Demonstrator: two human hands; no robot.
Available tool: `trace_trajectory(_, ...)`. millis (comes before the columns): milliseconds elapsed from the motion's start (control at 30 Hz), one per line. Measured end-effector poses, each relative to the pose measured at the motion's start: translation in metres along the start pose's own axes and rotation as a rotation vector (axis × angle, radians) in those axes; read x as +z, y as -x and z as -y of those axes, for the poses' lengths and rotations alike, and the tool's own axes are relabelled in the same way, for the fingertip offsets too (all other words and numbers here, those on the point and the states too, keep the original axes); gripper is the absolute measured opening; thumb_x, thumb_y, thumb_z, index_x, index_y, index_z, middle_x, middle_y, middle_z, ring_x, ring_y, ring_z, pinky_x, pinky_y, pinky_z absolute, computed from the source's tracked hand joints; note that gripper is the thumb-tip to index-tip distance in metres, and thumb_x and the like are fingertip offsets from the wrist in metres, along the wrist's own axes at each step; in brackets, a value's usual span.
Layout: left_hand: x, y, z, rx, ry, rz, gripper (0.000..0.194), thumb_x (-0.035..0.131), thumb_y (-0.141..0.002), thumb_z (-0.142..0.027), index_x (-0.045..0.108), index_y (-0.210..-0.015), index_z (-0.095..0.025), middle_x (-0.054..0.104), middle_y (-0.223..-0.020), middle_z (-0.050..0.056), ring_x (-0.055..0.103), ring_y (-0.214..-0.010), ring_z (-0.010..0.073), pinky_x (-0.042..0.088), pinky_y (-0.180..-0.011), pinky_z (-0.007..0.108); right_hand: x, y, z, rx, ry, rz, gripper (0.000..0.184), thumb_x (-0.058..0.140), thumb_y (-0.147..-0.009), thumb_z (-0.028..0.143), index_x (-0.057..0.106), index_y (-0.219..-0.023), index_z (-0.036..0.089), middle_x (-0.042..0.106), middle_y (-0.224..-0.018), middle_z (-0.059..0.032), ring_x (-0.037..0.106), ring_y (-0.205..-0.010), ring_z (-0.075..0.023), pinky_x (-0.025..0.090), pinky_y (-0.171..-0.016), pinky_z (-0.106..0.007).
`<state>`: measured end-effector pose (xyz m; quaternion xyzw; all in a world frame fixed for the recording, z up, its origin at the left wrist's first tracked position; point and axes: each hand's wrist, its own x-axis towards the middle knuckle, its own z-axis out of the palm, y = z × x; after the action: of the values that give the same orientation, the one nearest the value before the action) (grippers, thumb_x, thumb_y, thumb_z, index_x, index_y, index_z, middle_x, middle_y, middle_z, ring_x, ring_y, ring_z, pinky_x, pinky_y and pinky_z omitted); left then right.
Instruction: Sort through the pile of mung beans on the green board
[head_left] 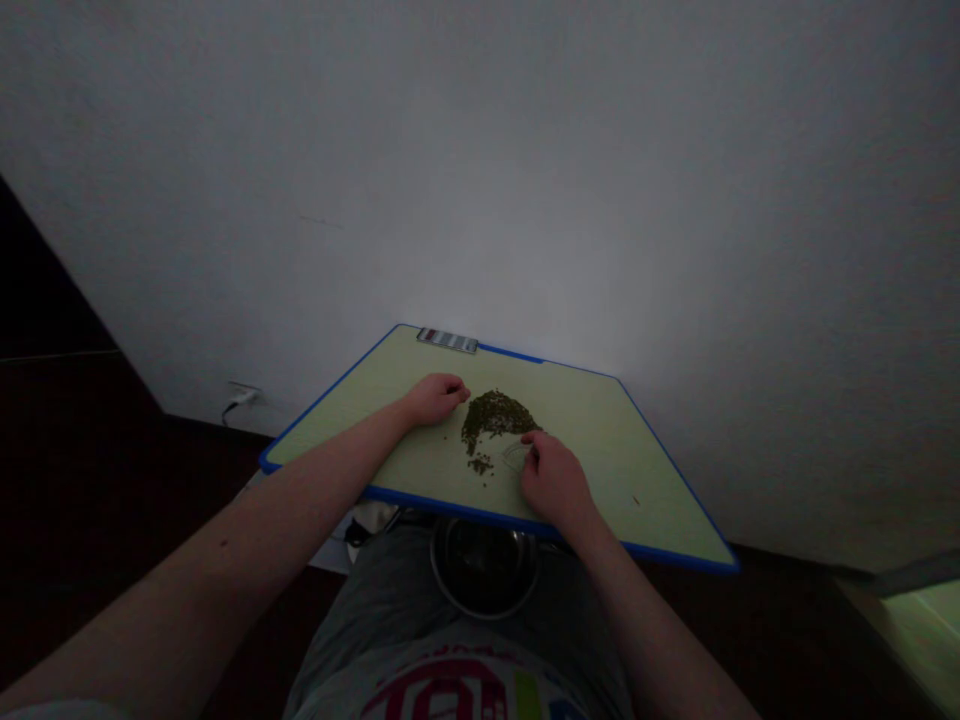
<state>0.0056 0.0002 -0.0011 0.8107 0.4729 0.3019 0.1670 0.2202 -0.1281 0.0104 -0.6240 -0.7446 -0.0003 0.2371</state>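
Note:
A loose pile of small greenish-brown grains or seeds (501, 412) lies on the pale yellow-green table top (585, 395), with a smaller scatter near its front left. My left hand (435, 398) rests at the pile's left edge, fingers curled and pressed together; anything between them is too small to make out. On the pile's front right, my right hand (553, 474) is closed on a thin, clear, curved object (514, 456). Its exact kind does not show. Below the table's front edge, a metal bowl (486, 607) sits on my lap, its inside dark.
A flat grey object with rows of marks (447, 340) lies along the table's back edge. The blue table rim (457, 508) runs close to my body. A pale wall (525, 180) rises right behind the table. At the left, a plug and cable (241, 398) sit at a wall socket.

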Motion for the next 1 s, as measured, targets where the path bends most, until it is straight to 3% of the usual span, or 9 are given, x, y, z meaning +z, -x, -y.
trace_trajectory(600,-0.001,0.000,-0.001,-0.003,0.018,0.009,0.032,0.041,-0.076,-0.040,0.059,-0.067,-0.015,0.050,-0.055,-0.001,0.044,-0.055,0.0108,0.030,-0.052,0.023,0.007,-0.010,0.014,-0.011,0.106,0.020,0.031,0.038,-0.082,0.018,0.054,-0.108,0.014,0.060,-0.099,-0.0100,0.054,-0.092,-0.0186,0.036,-0.082,-0.027)
trace_trajectory(1000,-0.004,0.002,-0.004,-0.019,0.038,0.017,0.031,0.042,-0.076,-0.040,0.059,-0.067,-0.015,0.049,-0.054,-0.001,0.043,-0.055,0.0110,0.030,-0.052,0.023,-0.001,-0.009,-0.010,0.104,0.198,-0.016,0.029,0.036,-0.084,0.018,0.054,-0.106,0.012,0.060,-0.092,-0.0137,0.055,-0.089,-0.0209,0.038,-0.077,-0.030)
